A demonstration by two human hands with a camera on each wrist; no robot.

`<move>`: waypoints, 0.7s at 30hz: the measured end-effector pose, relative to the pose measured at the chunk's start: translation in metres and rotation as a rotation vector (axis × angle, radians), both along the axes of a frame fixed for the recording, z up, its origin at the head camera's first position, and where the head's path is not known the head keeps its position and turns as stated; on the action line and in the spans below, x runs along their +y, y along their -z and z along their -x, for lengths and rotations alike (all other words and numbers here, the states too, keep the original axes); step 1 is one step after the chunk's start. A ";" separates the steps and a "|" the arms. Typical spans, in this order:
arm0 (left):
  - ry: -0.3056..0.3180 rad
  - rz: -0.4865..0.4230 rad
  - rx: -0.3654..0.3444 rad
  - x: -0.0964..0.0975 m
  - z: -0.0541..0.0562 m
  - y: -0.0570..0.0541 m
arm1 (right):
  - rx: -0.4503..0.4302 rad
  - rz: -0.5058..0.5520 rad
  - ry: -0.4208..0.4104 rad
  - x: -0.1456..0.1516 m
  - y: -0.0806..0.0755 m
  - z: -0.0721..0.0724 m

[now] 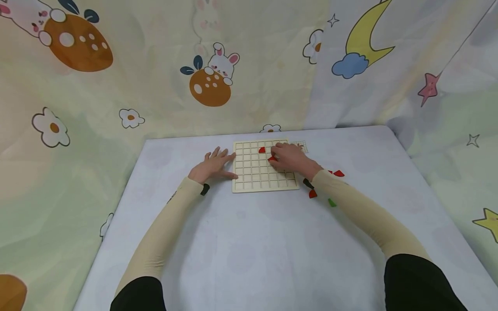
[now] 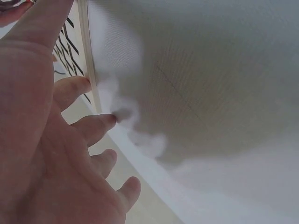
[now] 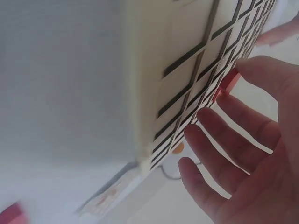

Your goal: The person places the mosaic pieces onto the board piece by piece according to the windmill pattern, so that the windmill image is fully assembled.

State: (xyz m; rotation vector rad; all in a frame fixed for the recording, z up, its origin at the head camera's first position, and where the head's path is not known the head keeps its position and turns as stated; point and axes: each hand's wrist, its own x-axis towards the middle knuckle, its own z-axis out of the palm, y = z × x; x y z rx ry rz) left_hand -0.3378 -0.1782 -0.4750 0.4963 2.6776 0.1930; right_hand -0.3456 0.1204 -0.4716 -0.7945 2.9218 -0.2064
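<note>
A cream board (image 1: pixel 253 172) marked with a grid of square grooves lies toward the far side of the white table. At its left edge my left hand (image 1: pixel 212 166) is spread, the thumb and index finger touching the rim; the left wrist view shows the fingers mostly straight. Over the board's right part, my right hand (image 1: pixel 289 156) pinches a small red piece (image 3: pixel 229 80) between thumb and index finger, close to the grid. Its other fingers extend loosely. Another red piece (image 1: pixel 262 150), with a curved side, sits on the board near the far edge.
Right of the board lie loose red pieces (image 1: pixel 313 194) (image 1: pixel 339 173) and a green piece (image 1: pixel 332 202), near my right forearm, which partly covers another red one. A small printed card (image 1: pixel 302 146) lies behind my right hand. Patterned cloth (image 1: pixel 155 86) hangs behind the table (image 1: pixel 241 250).
</note>
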 end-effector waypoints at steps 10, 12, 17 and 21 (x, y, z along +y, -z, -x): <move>0.010 -0.005 0.014 -0.001 -0.001 0.001 | 0.089 -0.026 -0.022 -0.023 0.009 0.009; 0.010 -0.004 0.016 -0.001 0.000 0.001 | 0.100 -0.032 -0.012 -0.024 0.010 0.010; 0.013 0.000 0.015 -0.001 0.001 0.003 | 0.108 -0.037 -0.003 -0.023 0.009 0.010; 0.010 -0.005 0.008 -0.002 0.001 0.003 | 0.104 -0.002 -0.031 -0.022 0.005 0.004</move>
